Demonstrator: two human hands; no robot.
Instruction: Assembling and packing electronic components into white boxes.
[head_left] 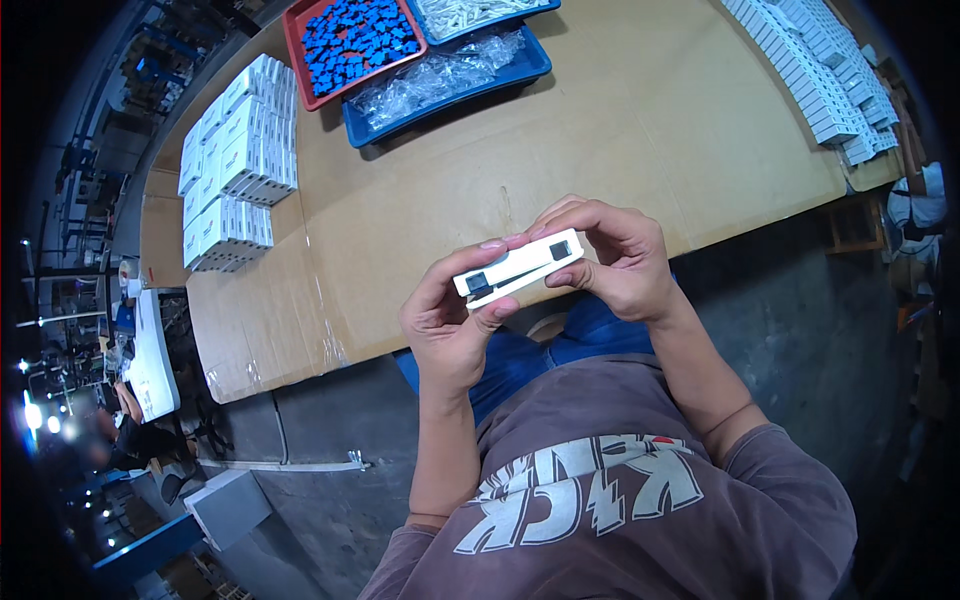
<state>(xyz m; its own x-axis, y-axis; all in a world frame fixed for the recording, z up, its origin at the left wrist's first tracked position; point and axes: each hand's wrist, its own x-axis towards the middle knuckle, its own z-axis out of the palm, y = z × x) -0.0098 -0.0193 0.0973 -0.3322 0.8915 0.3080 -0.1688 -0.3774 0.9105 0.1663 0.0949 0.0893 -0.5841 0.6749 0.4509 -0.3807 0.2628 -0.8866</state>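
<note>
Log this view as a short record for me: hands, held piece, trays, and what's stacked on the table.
Left hand: grips the left end of the white casing; left hand at
Right hand: grips its right end
Held piece: long, black square at each end, lower strip gapping toward the left
Red tray: blue parts
Nearer blue tray: clear plastic
Table left: stacked white boxes
Table right: rows of white pieces

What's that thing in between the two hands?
In the head view, a long white piece with a dark square near each end is held between the left hand and right hand.
</note>
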